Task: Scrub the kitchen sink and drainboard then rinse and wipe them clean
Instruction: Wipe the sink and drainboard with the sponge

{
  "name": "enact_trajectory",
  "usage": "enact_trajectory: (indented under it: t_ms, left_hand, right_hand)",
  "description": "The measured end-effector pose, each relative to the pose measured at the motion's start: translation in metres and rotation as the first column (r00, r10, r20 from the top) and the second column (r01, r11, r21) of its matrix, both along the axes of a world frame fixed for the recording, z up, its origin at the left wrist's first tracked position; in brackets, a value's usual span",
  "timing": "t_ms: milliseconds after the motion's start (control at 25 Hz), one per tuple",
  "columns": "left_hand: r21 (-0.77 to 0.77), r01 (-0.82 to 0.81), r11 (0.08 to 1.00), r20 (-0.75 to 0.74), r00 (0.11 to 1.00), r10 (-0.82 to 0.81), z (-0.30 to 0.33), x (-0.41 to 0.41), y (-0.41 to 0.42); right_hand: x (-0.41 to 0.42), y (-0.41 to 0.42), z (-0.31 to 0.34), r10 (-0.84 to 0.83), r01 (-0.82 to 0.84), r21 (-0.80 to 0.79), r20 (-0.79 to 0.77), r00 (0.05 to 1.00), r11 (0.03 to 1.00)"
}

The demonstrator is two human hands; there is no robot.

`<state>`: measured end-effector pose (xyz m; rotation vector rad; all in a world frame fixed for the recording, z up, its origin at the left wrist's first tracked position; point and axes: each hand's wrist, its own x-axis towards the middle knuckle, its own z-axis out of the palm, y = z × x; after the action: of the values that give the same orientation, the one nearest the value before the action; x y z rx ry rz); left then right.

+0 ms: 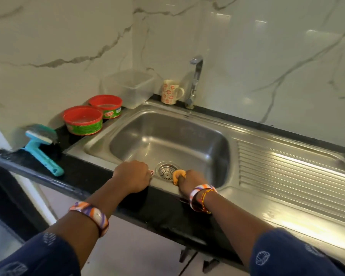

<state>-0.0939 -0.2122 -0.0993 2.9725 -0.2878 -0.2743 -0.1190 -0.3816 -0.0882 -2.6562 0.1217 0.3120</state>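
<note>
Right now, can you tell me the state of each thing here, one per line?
Faucet: no water running.
Sink: basin holds no dishes.
Orange scrubber: gripped by right hand.
Left hand: curled over sink's front edge.
Red tubs: open, lidless.
Clear container: upright, apparently empty.
Mug: upright.
Blue brush: lying untouched.

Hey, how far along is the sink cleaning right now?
Early on. Nothing looks done: no suds or running water show in the sink basin, and the drainboard looks dry. In hand: the right hand holds an orange scrubber near the drain; the left hand grips the front rim. Drainboard, rinsing and wiping remain.
</note>
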Motion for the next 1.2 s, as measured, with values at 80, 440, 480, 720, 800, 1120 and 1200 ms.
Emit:
enact_trajectory:
  t_ms: [80,440,480,720,800,1120,1200]
  left_hand:
    - [-0.013,-0.026,1.000,-0.026,0.999,0.025,-0.004,0.000,-0.004]
    - [-0.275,0.026,0.961,-0.022,0.999,-0.033,-0.001,-0.011,0.016]
    - [-0.305,0.017,0.952,0.019,1.000,-0.012,0.000,-0.007,0.026]
    - [-0.297,-0.170,0.940,0.228,0.943,0.242,-0.007,0.031,0.098]
    - [-0.270,-0.216,0.938,0.244,0.927,0.284,-0.011,0.040,0.109]
    - [-0.017,-0.303,0.953,0.227,0.927,0.299,-0.017,0.050,0.103]
    - [0.002,-0.307,0.952,0.175,0.937,0.302,-0.021,0.053,0.093]
  right_hand:
    - [-0.004,-0.008,-0.004,-0.051,0.051,0.011,0.042,0.998,0.999]
    - [0.023,-0.035,-0.023,-0.003,0.004,0.151,-0.003,1.000,0.989]
    - [0.023,-0.046,-0.020,-0.013,0.018,0.155,-0.032,0.999,0.988]
    - [0.023,-0.062,-0.022,0.067,-0.044,0.156,-0.144,0.987,0.987]
    - [0.034,-0.041,-0.033,0.074,-0.053,0.137,-0.149,0.986,0.989]
    - [0.088,0.062,-0.038,0.200,-0.209,-0.035,-0.174,0.964,0.977]
    - [0.096,0.088,-0.036,0.182,-0.176,0.053,-0.151,0.972,0.983]
